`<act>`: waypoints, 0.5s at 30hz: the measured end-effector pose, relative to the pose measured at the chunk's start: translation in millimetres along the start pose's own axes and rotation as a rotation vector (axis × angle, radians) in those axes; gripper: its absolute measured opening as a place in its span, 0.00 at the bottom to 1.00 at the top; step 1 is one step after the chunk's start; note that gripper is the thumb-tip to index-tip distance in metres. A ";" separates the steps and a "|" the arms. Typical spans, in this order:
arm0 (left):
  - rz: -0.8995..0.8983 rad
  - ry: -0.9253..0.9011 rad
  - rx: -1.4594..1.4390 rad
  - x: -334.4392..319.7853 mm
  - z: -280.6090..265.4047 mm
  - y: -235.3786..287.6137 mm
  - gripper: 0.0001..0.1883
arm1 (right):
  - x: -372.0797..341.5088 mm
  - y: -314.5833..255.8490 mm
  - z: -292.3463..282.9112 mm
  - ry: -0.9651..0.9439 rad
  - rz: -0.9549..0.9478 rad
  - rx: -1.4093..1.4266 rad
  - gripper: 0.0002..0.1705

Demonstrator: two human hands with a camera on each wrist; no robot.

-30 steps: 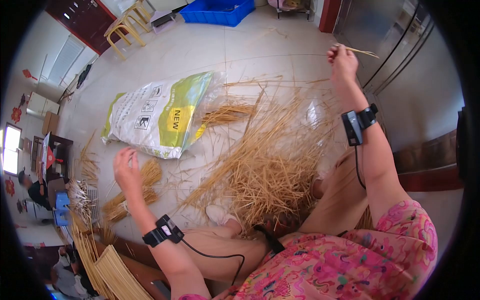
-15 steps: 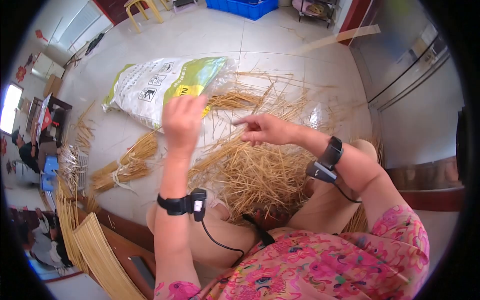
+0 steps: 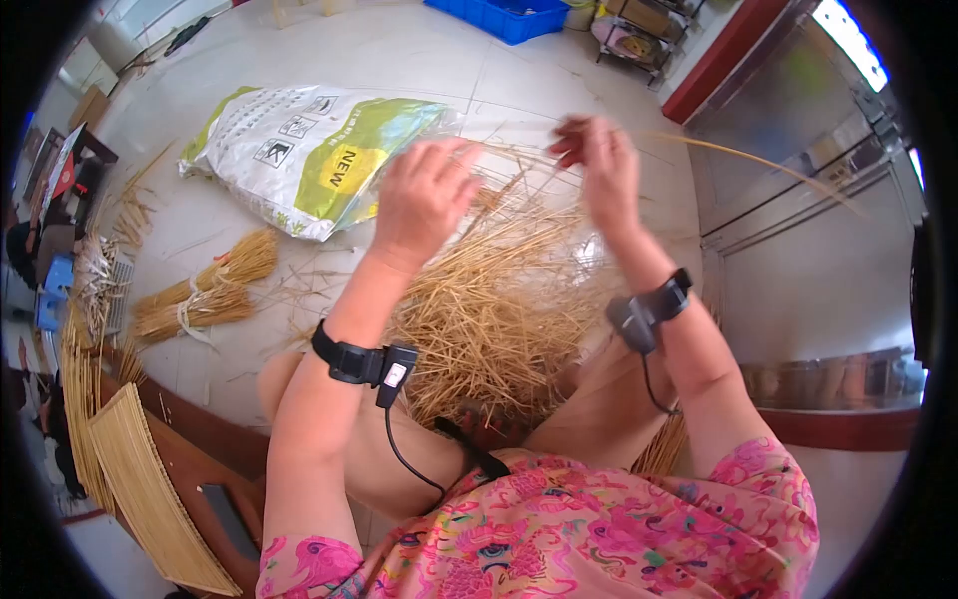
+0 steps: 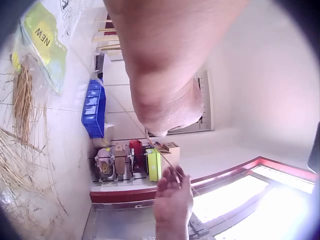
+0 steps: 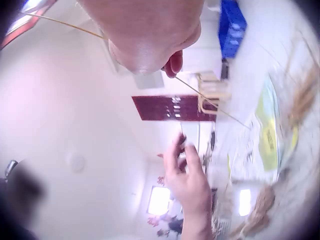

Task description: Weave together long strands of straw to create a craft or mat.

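My right hand (image 3: pixel 606 178) is raised over the far side of the straw heap and pinches one long thin straw (image 3: pixel 758 157). One end of the straw trails right in the head view; the right wrist view shows the other side (image 5: pixel 215 104) slanting down from the fingers. My left hand (image 3: pixel 424 200) hovers nearer the sack, its fingers loosely bent with a gap by the thumb (image 5: pixel 191 156). In the left wrist view, the straw crosses close by the left fingertips. Below both hands lies the loose straw heap (image 3: pixel 489 329), between the person's legs.
A white and green sack (image 3: pixel 299 165) lies on the tiled floor at the left. Tied straw bundles (image 3: pixel 205 295) lie nearer, with a woven straw mat (image 3: pixel 155 489) at lower left. A blue crate (image 3: pixel 514 20) stands at the back; a metal door (image 3: pixel 808 250) borders the right.
The right hand came in from the upper right, then went out and up again, with a long straw now trailing from it. The left hand moved rightward, across in front of the sack.
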State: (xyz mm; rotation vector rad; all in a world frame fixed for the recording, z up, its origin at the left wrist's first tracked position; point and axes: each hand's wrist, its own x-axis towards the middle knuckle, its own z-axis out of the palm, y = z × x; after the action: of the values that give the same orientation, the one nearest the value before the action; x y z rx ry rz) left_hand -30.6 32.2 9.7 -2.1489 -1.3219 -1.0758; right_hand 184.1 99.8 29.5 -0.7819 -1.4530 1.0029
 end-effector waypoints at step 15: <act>-0.317 -1.043 -0.250 -59.6 21.8 -60.1 0.22 | 40.1 -256.0 -299.3 0.170 -0.688 -1.535 0.06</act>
State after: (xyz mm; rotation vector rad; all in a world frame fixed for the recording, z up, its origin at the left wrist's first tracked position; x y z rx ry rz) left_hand -90.0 41.1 -53.9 -2.9039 -2.0806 -0.1166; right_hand 493.8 74.8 274.9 -1.1814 -1.9878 -0.8773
